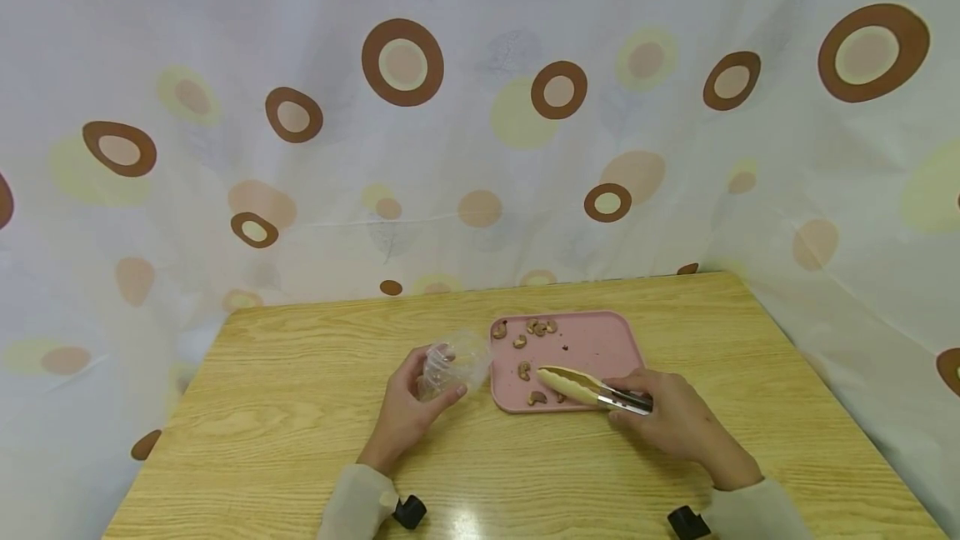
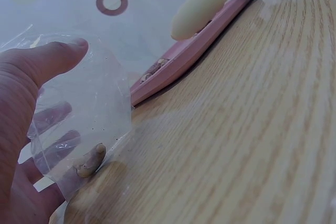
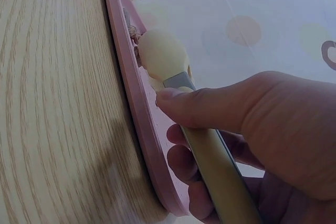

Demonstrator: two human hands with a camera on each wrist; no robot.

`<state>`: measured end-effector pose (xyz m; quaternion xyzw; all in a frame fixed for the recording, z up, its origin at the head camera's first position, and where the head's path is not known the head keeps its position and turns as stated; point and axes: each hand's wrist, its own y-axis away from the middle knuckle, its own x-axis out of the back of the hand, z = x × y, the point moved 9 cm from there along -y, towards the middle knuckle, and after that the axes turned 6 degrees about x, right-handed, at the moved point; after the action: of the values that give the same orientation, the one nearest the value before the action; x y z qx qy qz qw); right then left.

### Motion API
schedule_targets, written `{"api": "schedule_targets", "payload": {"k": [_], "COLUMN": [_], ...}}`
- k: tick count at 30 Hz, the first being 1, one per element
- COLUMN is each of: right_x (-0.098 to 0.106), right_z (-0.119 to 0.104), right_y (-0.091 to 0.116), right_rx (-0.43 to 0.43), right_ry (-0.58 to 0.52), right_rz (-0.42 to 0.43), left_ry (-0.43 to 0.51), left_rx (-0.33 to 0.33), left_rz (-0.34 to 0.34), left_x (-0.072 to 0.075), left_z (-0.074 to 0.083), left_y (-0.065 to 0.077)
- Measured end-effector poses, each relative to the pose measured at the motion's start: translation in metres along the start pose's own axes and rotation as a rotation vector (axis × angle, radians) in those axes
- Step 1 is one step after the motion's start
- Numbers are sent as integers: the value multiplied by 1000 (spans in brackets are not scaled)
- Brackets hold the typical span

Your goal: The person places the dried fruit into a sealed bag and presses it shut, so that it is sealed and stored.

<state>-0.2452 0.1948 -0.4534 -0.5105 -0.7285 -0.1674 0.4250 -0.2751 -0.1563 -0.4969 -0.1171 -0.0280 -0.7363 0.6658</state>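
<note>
Grip tongs [image 1: 573, 390] in curled right hand [image 1: 667, 415], ending near nuts [image 1: 524, 371] on left part of pink tray [image 1: 600, 348]; squeeze gently, steadying clear bag [image 1: 463, 361] in curled left hand [image 1: 407, 411] just beside.

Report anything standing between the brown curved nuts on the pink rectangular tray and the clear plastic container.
Only the tray's low raised left rim lies between the nuts and the container, which the left hand holds; nothing else visible stands in the way.
</note>
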Motion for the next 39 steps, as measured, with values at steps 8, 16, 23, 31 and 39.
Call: {"api": "schedule_targets", "payload": {"k": [8,16,23,31,39], "right_x": [2,5,5,8,9], "right_z": [-2,-3,-2,-6,-6], "right_y": [-1,-3,-3,-5,-7], "right_rx": [25,38,16,11,9], "right_ry": [-5,-6,3,20,31], "right_rz": [17,48,58,74,93], "left_ry": [-3,-4,-8,-11,-18], "left_rx": [1,-7,-8,-5,2], "left_rz": [-1,-4,-2,-3,-2], "left_x": [0,1,1,0,-1], "left_z": [1,0,0,0,0], "left_y": [0,0,0,1,1]}}
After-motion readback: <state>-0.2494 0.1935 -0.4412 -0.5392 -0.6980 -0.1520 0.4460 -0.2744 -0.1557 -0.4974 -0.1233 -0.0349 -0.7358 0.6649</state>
